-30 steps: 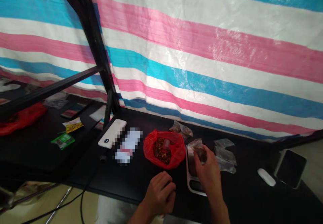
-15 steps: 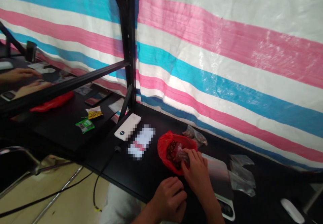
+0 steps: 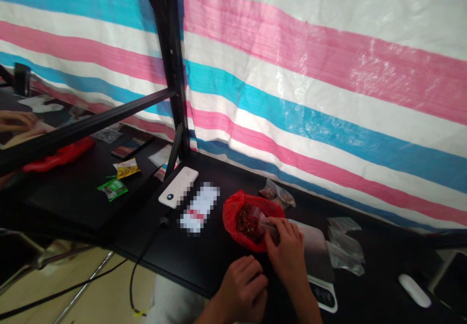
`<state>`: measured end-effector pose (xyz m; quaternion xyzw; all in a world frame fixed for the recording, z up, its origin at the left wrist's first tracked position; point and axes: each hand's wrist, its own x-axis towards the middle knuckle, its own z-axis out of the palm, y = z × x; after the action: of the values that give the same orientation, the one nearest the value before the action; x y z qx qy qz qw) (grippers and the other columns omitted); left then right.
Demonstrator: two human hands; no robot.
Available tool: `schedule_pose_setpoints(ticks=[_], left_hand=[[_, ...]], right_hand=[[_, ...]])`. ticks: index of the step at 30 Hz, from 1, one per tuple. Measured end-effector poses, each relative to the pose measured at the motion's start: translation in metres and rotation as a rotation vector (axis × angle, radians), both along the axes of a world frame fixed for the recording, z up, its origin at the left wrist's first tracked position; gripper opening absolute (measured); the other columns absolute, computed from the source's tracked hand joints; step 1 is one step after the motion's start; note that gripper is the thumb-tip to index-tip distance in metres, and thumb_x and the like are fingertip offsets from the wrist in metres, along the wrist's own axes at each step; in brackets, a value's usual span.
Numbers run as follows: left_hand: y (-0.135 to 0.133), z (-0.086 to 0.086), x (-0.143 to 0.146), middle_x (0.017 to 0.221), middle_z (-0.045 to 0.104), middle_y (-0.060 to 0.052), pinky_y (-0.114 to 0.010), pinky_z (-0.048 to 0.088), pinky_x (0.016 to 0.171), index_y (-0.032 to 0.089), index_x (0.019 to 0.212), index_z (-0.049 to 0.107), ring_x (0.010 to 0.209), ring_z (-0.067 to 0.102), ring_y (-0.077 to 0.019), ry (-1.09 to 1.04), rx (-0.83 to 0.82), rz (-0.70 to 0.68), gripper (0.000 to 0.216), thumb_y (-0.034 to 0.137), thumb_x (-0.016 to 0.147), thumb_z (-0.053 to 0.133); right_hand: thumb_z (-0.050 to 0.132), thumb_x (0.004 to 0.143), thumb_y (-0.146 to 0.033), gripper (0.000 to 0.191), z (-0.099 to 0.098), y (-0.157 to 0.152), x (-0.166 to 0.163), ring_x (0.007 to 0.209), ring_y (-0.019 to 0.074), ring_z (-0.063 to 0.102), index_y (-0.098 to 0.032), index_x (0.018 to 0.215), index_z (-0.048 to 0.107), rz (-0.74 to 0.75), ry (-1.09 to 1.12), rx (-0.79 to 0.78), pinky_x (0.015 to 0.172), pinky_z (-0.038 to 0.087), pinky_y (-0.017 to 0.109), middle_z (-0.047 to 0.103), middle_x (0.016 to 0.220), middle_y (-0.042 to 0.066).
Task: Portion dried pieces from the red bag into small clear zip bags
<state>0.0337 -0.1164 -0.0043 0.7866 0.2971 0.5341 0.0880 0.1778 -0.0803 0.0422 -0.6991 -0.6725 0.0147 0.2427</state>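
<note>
While held, the clear bag points lengthwise leftward.

Plastic sheeting striped white, pink and blue hangs behind a black table. Near a black metal post, a white phone-like slab lies beside a pixelated card. Left of them are a green packet and a yellow packet. At far right, a white oval object lies near a dark-screened device.
</note>
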Motion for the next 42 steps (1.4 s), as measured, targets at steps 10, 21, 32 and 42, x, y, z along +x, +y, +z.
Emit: schedule_pose_setpoints(ticks=[10, 21, 32, 42], left_hand=[[0.001, -0.001, 0.000, 0.065, 0.057, -0.002, -0.026, 0.046, 0.054, 0.020, 0.075, 0.055, 0.059, 0.053, -0.0151, -0.013, 0.005, -0.006, 0.018, 0.004, 0.077, 0.046], [0.001, 0.008, -0.001, 0.066, 0.059, -0.003, -0.025, 0.049, 0.059, 0.020, 0.078, 0.054, 0.061, 0.055, -0.0158, 0.014, -0.010, -0.019, 0.022, 0.001, 0.079, 0.043], [0.003, 0.007, -0.001, 0.063, 0.059, -0.002, -0.023, 0.047, 0.056, 0.021, 0.077, 0.054, 0.057, 0.055, -0.0149, 0.041, 0.039, -0.056, 0.022, 0.001, 0.077, 0.043], [-0.001, 0.005, -0.002, 0.064, 0.057, -0.003, -0.026, 0.049, 0.059, 0.021, 0.078, 0.054, 0.059, 0.054, -0.0162, 0.075, 0.018, -0.074, 0.022, 0.002, 0.078, 0.043]], right_hand=[[0.056, 0.093, -0.045, 0.036, -0.008, -0.027, 0.041, 0.104, 0.0299, 0.060, -0.019, 0.117, 0.062, -0.184, 0.315, 0.277, 0.093, 0.047, 0.045, 0.066, 0.112, 0.014], [0.054, 0.087, -0.049, 0.066, -0.036, -0.051, 0.090, 0.117, 0.0406, 0.054, -0.023, 0.147, 0.046, -0.493, -0.018, 0.137, 0.091, 0.043, 0.057, 0.057, 0.131, 0.017], [0.043, 0.097, -0.054, 0.054, -0.032, -0.079, 0.113, 0.104, 0.0376, 0.059, -0.011, 0.126, 0.060, -0.374, -0.115, 0.455, 0.091, 0.043, 0.055, 0.064, 0.111, 0.021], [0.044, 0.098, -0.059, 0.061, -0.014, -0.078, 0.108, 0.101, 0.0359, 0.060, -0.008, 0.129, 0.057, -0.402, -0.075, 0.510, 0.091, 0.042, 0.052, 0.066, 0.111, 0.023]])
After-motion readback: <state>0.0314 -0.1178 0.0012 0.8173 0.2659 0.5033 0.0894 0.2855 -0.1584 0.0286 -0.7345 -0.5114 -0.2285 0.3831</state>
